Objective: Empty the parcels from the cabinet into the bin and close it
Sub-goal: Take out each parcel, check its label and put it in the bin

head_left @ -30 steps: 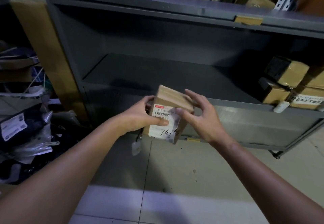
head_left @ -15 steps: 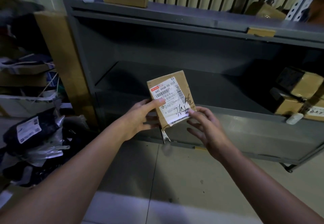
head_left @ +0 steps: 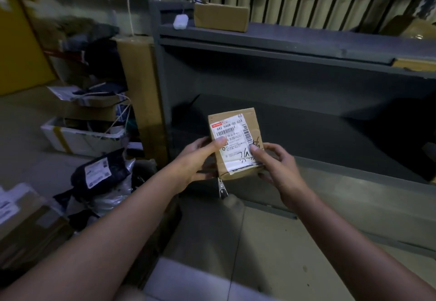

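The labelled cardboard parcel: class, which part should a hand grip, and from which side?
Take the parcel by its lower side edges, coming from below, as the left hand and right hand do. It is a slim box held upright, label towards the camera, so a thumb on the front and fingers behind pinch it.

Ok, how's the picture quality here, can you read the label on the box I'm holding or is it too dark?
Head view: dim, but the white shipping label on the small brown cardboard parcel is sharp and readable; head view: the grey metal cabinet sinks into shadow inside at right; head view: the upper left corner is motion-blurred, straight edges bend.
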### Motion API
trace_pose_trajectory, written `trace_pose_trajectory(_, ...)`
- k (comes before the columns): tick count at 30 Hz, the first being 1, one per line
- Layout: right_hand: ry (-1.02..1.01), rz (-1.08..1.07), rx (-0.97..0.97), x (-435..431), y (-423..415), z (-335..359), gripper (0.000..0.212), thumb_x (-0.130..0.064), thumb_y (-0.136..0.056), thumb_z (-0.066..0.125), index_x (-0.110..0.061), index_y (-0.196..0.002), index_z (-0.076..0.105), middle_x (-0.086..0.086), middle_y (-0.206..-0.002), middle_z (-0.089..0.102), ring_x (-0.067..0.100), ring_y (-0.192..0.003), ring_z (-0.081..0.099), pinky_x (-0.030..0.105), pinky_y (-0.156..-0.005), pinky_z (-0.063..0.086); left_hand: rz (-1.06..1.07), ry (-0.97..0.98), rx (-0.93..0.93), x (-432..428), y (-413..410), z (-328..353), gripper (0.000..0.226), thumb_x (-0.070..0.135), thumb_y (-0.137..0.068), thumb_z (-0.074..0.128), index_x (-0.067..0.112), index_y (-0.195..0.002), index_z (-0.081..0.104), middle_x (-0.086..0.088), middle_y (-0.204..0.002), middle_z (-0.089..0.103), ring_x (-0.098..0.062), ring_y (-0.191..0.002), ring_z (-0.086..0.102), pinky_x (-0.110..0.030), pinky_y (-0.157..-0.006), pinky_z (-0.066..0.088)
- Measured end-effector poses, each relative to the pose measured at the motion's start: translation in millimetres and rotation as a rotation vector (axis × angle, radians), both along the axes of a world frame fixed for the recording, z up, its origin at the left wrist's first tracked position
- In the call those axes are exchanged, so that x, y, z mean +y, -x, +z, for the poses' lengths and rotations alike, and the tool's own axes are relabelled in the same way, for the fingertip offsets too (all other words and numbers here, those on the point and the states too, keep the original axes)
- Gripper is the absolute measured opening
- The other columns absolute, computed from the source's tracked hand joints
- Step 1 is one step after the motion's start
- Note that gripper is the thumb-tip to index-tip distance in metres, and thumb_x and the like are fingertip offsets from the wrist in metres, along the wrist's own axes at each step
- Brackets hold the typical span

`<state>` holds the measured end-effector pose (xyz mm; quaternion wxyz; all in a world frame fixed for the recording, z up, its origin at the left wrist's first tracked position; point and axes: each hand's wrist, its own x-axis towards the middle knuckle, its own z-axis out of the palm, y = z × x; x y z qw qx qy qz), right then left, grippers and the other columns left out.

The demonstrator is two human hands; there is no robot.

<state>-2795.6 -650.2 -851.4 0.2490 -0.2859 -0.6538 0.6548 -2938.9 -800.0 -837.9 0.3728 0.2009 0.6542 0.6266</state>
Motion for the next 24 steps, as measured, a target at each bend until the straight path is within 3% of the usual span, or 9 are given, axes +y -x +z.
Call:
trace_pose_trajectory(3,-0.008,0.052,0.004,-19.8,29.6,9.4,0.042,-0.041,-0.080,0.078,-0.017,-0.112,0.065,-0.002,-0.098,0.076,0.015,-0.092,0.073,0.045,-0.089,0.057,0.035,0.017,0.007,-27.9,22.4,9.5,0.057,0.049,-0.078,0.075,0.031,-0.130,0.058,0.005,-0.109,0.075,-0.019,-0.099,0.073,-0.038,-0.080,0.060)
trace_pose_trajectory(7,-0.023,0.144,0.004,-56.3,69.9,15.3,0.041,-0.041,-0.080,0.078,-0.016,-0.110,0.065,-0.001,-0.104,0.074,0.015,-0.096,0.072,0.043,-0.091,0.057,0.108,0.034,0.003,-73.4,48.9,14.5,0.038,0.040,-0.088,0.070,0.029,-0.123,0.064,0.002,-0.107,0.076,-0.021,-0.099,0.072,-0.039,-0.083,0.058)
trace_pose_trajectory(11,-0.021,0.247,0.018,-95.9,110.6,15.7,0.037,-0.038,-0.081,0.079,-0.018,-0.110,0.065,0.000,-0.104,0.075,0.019,-0.097,0.072,0.047,-0.091,0.057,0.219,0.045,0.001,-125.0,73.4,14.7,0.045,0.037,-0.083,0.074,0.022,-0.124,0.065,-0.004,-0.110,0.075,-0.027,-0.101,0.071,-0.044,-0.088,0.057)
trace_pose_trajectory(13,-0.030,0.293,0.003,-117.7,131.9,13.9,0.035,-0.039,-0.082,0.078,-0.019,-0.109,0.066,-0.001,-0.103,0.075,0.017,-0.096,0.072,0.044,-0.088,0.059,0.290,0.063,-0.008,-152.5,83.1,16.2,0.037,0.035,-0.086,0.073,0.020,-0.119,0.068,-0.006,-0.109,0.075,-0.026,-0.096,0.073,-0.039,-0.080,0.060)
trace_pose_trajectory(16,-0.045,0.384,-0.020,-150.5,162.0,7.4,0.038,-0.049,-0.079,0.077,-0.024,-0.106,0.068,-0.004,-0.100,0.076,0.016,-0.092,0.073,0.038,-0.076,0.060,0.367,0.113,0.009,-193.5,95.9,15.8,0.042,0.043,-0.079,0.077,0.023,-0.115,0.069,-0.006,-0.114,0.074,-0.027,-0.100,0.072,-0.042,-0.086,0.058)
trace_pose_trajectory(21,-0.052,0.488,-0.061,-206.1,207.3,-1.4,0.058,-0.067,-0.060,0.078,-0.028,-0.102,0.071,-0.008,-0.099,0.076,0.016,-0.093,0.073,0.049,-0.086,0.059,0.510,0.109,-0.019,-255.9,107.7,18.4,0.029,0.029,-0.092,0.066,0.014,-0.117,0.067,-0.006,-0.109,0.075,-0.021,-0.083,0.071,-0.029,-0.063,0.058)
trace_pose_trajectory(24,-0.070,0.548,-0.073,-238.6,230.6,-2.7,0.058,-0.067,-0.061,0.077,-0.027,-0.102,0.070,-0.006,-0.101,0.075,0.018,-0.095,0.071,0.051,-0.083,0.060,0.574,0.131,-0.019,-291.4,117.3,17.9,0.031,0.031,-0.091,0.067,0.014,-0.117,0.068,-0.004,-0.103,0.076,-0.020,-0.078,0.071,-0.029,-0.061,0.058)
